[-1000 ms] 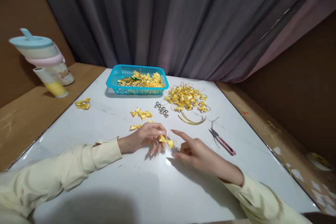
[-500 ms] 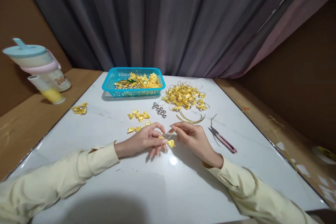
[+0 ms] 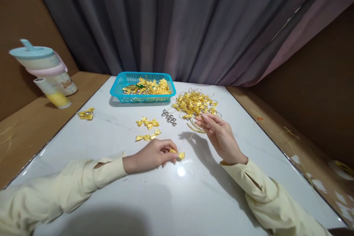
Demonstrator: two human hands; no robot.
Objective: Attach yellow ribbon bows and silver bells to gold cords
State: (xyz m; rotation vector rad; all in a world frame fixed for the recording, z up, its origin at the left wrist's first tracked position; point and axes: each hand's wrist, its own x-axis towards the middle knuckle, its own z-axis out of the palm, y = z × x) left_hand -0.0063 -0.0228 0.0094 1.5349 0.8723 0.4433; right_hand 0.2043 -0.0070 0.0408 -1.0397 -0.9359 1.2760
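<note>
My left hand (image 3: 156, 155) rests low over the table, thumb and fingers pinched on a small yellow satin bow (image 3: 181, 155). One loop of the bow sticks out past the fingertips. Up and to the right, my right hand (image 3: 219, 134) is raised off the tabletop with its fingertips closed on a thin gold cord (image 3: 191, 136). The cord's end hangs down toward the left, and whether it still joins the bow I cannot tell. Several loose yellow bows (image 3: 151, 124) lie beyond my left hand. Silver bells (image 3: 169, 118) sit in a cluster near the middle.
A blue basket (image 3: 142, 98) of bows and bells stands at the back. Right of it is a heap of corded bows (image 3: 193, 101), with gold cord lengths (image 3: 193, 127) in front. A tumbler (image 3: 45, 67) and a yellow-white tube (image 3: 54, 96) stand at the left.
My right hand has moved up and right, away from the bow, drawing the cord with it. My left hand has lowered with the bow. The scissors are now hidden behind my right hand.
</note>
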